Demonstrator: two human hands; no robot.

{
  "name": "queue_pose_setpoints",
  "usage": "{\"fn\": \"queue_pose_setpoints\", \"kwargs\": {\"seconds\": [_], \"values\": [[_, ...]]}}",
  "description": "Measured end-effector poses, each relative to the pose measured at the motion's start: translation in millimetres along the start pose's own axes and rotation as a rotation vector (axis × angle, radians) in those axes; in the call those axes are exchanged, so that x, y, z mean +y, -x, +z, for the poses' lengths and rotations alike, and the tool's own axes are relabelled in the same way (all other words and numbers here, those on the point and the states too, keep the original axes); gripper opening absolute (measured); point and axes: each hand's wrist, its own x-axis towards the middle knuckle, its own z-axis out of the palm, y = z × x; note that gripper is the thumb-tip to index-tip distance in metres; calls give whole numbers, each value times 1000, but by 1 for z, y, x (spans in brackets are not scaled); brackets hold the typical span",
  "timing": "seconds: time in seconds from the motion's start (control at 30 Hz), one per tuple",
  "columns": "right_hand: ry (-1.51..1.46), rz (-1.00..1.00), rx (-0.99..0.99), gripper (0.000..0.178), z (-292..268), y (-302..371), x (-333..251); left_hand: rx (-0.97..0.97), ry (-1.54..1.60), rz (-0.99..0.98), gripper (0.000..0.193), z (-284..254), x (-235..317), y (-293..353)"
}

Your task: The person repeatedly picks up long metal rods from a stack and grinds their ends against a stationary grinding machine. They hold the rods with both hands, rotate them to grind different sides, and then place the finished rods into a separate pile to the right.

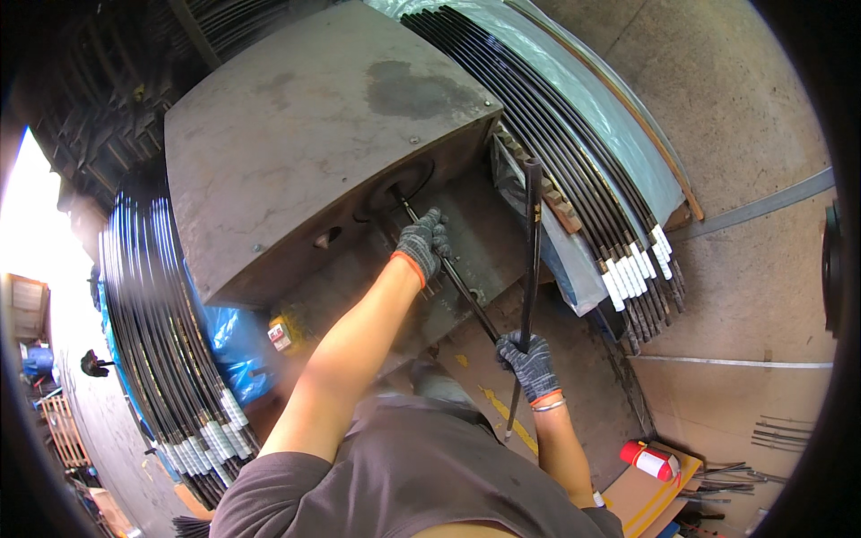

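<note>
A long, thin black rod (pixel 472 298) runs at a slant from the round opening in the front of a grey metal housing (pixel 296 117) back toward me. My left hand (pixel 421 242), in a grey knit glove with an orange cuff, is wrapped round it close to the opening. Farther back, my right hand (pixel 531 366), gloved alike, is closed at the rod's near end. A thicker black tube (pixel 533 233) stands up just beyond the right hand, and a thin dark length shows below it. Whether these join the rod inside my grip is hidden.
Black rods with white-wrapped ends lie bundled on the right (pixel 574 170) over plastic sheeting, and another bundle (pixel 166 332) lies on the left. A yellow object (pixel 291 332) sits by blue plastic (pixel 229 345). A red-and-white cylinder (pixel 650 460) rests on cardboard at lower right.
</note>
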Motion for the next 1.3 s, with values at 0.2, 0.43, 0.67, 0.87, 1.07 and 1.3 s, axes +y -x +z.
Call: {"fn": "queue_pose_setpoints", "kwargs": {"seconds": [0.2,0.43,0.67,0.87,1.07,1.3], "values": [[76,3,56,11,-1,0,-9,-29,27,-21,25,2,2,0],[148,-103,142,12,-3,-8,10,-25,64,-9,24,2,2,-6],[380,-115,35,15,-5,6,0,-74,33,65,21,-9,-8,14],[-229,142,-530,33,-19,11,46,-450,-48,137,37,9,-29,114],[-88,157,-732,36,5,1,52,-582,-46,109,44,8,-30,151],[1,150,-826,37,7,1,36,-591,-138,172,37,3,-28,157]]}}
